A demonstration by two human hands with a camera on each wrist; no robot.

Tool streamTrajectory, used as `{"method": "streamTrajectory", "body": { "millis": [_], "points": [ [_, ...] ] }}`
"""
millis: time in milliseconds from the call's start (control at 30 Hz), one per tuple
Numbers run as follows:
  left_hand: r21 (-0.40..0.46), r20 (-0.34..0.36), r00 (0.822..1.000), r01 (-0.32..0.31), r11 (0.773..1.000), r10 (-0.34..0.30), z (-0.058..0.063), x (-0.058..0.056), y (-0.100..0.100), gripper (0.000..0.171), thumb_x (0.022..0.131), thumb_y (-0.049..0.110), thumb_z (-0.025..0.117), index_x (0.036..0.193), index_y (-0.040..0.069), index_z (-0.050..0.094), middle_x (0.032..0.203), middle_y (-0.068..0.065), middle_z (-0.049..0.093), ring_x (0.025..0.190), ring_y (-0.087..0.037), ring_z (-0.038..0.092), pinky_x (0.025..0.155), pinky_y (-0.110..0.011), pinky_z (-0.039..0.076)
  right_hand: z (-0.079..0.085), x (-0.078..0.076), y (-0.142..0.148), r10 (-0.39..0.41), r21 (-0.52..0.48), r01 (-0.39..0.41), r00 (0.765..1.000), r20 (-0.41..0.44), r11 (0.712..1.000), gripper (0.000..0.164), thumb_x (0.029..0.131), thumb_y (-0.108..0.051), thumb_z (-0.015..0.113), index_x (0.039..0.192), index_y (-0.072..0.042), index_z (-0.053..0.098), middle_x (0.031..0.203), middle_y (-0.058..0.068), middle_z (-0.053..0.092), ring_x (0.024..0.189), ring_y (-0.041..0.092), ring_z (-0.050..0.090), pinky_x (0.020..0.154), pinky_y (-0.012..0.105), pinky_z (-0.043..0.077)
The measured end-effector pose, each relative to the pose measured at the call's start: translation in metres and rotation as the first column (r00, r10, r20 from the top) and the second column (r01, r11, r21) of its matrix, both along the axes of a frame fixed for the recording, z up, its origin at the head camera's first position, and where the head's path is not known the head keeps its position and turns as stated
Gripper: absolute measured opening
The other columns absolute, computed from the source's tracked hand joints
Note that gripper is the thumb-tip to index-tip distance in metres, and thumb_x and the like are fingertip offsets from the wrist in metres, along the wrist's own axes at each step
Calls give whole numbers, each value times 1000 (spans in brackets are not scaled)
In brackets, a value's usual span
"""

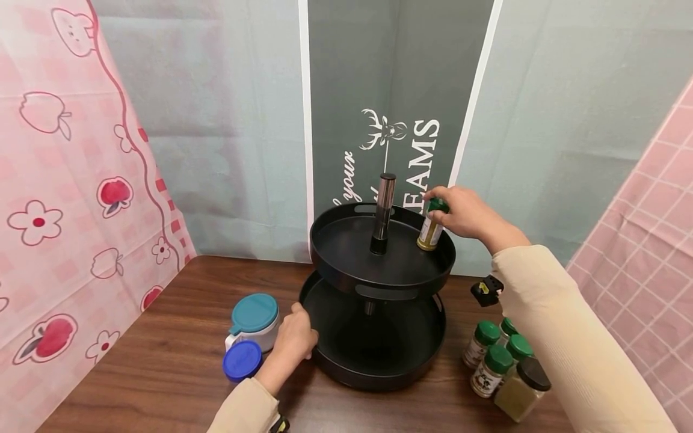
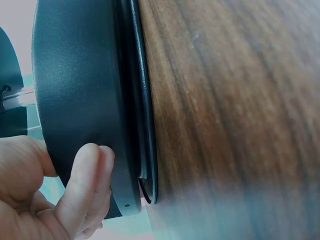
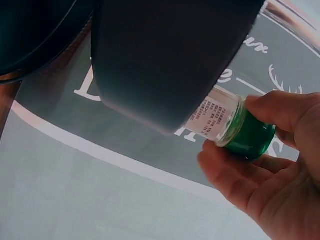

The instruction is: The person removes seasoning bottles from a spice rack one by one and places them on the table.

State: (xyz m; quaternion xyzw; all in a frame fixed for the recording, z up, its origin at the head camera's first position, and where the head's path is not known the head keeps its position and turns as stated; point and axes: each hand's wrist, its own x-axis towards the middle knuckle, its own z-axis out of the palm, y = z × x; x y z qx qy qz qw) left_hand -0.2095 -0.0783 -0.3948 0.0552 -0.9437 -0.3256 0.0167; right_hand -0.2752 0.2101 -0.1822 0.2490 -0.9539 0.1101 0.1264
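Note:
A black two-tier round stand has an upper tray (image 1: 346,270) and a lower tray (image 1: 373,376), joined by a central post (image 1: 384,210). My right hand (image 1: 465,210) pinches a spice jar (image 1: 429,234) by its green lid (image 3: 252,135), thumb on one side and fingers on the other. The jar is at the right side of the upper tray, tilted a little; in the right wrist view the tray wall hides its lower part. At the left, my left hand (image 1: 295,334) grips the lower tray's wall, with fingers (image 2: 85,170) on its outer face.
Several green-lidded spice jars (image 1: 489,367) and a square jar with a black lid (image 1: 522,391) stand right of the stand. To its left are a teal-lidded container (image 1: 254,316) and a blue-lidded one (image 1: 242,361). Printed cloths (image 1: 260,150) hang behind the wooden table (image 1: 178,337).

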Motion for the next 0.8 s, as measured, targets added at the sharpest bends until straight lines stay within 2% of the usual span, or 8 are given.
{"method": "streamTrajectory", "body": {
  "millis": [500, 800],
  "points": [
    [-12, -3, 1000, 7, 1000, -7, -1, 1, 1, 54, 76, 7, 63, 117, -12, 33, 46, -8, 52, 41, -18, 49, 48, -31, 45, 0, 3, 4, -15, -26, 16, 1000, 7, 1000, 34, 89, -13, 56, 120, 0, 52, 105, 27, 55, 88, 36, 50, 70, 51, 43],
    [-5, 1, 1000, 5, 1000, -5, 0, 1, 2, 53, 76, 7, 63, 116, -12, 34, 50, -10, 51, 40, -18, 49, 47, -31, 44, 0, 4, 3, 2, -8, -2, 1000, 3, 1000, 34, 89, -13, 56, 120, 1, 51, 103, 28, 55, 89, 38, 50, 72, 52, 43]
  ]
}}
